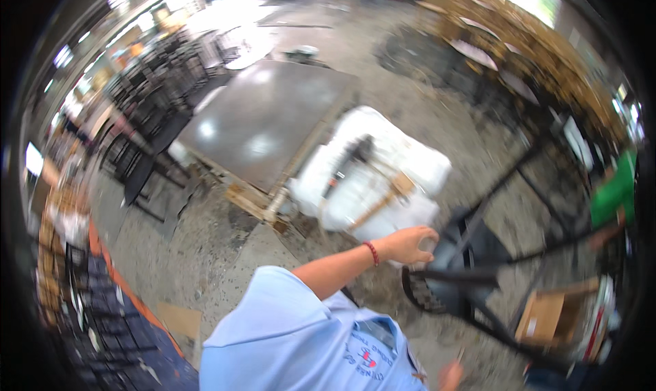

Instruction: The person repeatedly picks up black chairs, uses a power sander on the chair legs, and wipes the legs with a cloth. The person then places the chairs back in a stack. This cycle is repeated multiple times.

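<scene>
My left hand [411, 245], with a red beaded bracelet at its wrist, reaches out with thumb and fingers curved apart and a gap between them. Right beside its fingertips is a black chair [471, 254], tipped over with its legs rising to the right; I cannot tell whether they touch. Low in the picture my right hand [451, 376] is smeared by motion, its fingers unclear. Beyond my left hand lies a white plastic-wrapped bundle [424, 162]. On it rest a dark hand tool [359, 150] and a brown strip with a small block [402, 183].
A low dark-topped table [266, 117] stands ahead. A person in a green sleeve [615, 189] is at the right, near the chair legs. An open cardboard box [557, 316] sits at the lower right. Stacked black chairs [143, 152] line the left; wooden furniture [519, 42] fills the far right.
</scene>
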Demonstrator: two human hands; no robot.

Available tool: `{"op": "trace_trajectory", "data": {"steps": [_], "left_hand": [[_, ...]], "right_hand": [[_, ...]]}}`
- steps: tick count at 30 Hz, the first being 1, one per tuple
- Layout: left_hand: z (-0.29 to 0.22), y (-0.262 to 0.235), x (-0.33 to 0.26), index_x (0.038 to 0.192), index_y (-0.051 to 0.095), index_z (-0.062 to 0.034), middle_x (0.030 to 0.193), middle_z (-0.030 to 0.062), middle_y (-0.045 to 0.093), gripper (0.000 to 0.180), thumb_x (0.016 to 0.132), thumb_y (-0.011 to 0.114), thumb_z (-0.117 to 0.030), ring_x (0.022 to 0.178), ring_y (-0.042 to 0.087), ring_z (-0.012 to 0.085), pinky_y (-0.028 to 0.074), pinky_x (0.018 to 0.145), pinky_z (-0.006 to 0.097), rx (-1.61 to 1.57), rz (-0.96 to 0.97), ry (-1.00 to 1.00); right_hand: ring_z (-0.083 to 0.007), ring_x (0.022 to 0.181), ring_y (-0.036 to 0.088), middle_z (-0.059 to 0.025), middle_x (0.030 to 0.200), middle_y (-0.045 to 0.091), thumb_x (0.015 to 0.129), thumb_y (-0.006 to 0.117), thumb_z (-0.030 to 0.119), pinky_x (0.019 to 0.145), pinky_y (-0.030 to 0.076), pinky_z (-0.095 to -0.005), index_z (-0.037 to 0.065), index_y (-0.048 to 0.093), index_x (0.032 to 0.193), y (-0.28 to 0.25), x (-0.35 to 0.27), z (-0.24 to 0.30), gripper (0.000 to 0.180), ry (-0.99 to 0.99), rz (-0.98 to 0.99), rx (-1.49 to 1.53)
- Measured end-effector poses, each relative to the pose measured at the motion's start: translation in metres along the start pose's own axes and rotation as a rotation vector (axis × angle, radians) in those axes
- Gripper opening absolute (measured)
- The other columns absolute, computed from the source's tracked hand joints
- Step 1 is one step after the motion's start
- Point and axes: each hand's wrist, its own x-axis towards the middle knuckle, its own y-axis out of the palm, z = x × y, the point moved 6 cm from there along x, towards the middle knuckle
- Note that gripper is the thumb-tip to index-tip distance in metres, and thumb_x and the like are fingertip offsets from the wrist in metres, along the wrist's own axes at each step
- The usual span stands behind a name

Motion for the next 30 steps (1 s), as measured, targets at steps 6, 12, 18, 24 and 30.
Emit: {"op": "trace_trajectory", "data": {"steps": [6, 12, 18, 24, 30], "left_hand": [[0.199, -0.152, -0.103, 0.122, 0.057, -0.0058, 0.122, 0.0177, 0.059, 0.041, 0.086, 0.064, -0.024, 0.114, 0.058, 0.0359, 0.047, 0.096, 0.045, 0.337, -0.625, -0.896], [0.266, -0.177, -0.104, 0.12, 0.057, -0.0059, 0.121, 0.0204, 0.06, 0.038, 0.087, 0.062, -0.023, 0.11, 0.062, 0.0373, 0.05, 0.091, 0.049, 0.158, -0.59, -1.0], [0.285, -0.197, -0.069, 0.093, 0.062, -0.0066, 0.086, 0.014, 0.065, 0.023, 0.083, 0.065, -0.026, 0.073, 0.064, 0.0241, 0.051, 0.061, 0.04, -0.302, -0.361, -0.719], [0.265, -0.215, -0.043, 0.073, 0.058, -0.0082, 0.063, 0.0, 0.052, 0.017, 0.078, 0.067, -0.022, 0.048, 0.043, 0.0125, 0.034, 0.043, 0.031, -1.071, -0.587, -0.614], [0.189, -0.187, -0.084, 0.079, 0.046, -0.0094, 0.066, -0.0014, 0.047, 0.02, 0.078, 0.067, -0.011, 0.051, 0.043, 0.0078, 0.035, 0.044, 0.026, -0.973, -0.42, -0.43]], "right_hand": [[-0.0213, 0.089, 0.063, -0.0117, 0.111, 0.066, 0.098, 0.052, 0.029, 0.071, 0.052, -0.0346, 0.001, 0.061, 0.117, 0.248, -0.091, 0.046, 0.035, -0.015, 0.51, -0.355], [-0.0219, 0.089, 0.064, -0.0121, 0.111, 0.066, 0.097, 0.053, 0.026, 0.071, 0.052, -0.0343, 0.001, 0.06, 0.119, 0.376, -0.154, 0.142, 0.034, -0.247, 0.723, -0.583], [-0.0225, 0.09, 0.064, -0.0125, 0.112, 0.066, 0.097, 0.054, 0.024, 0.07, 0.052, -0.034, 0.002, 0.058, 0.121, 0.41, -0.193, 0.175, 0.033, -0.312, 0.754, -0.646], [-0.0231, 0.09, 0.065, -0.0128, 0.112, 0.066, 0.096, 0.055, 0.021, 0.07, 0.052, -0.0337, 0.002, 0.057, 0.123, 0.381, -0.204, 0.161, 0.033, -0.287, 0.725, -0.655], [-0.0236, 0.09, 0.065, -0.0132, 0.112, 0.066, 0.096, 0.056, 0.019, 0.07, 0.053, -0.0334, 0.002, 0.055, 0.125, 0.319, -0.205, 0.115, 0.034, -0.242, 0.722, -0.597]]}}
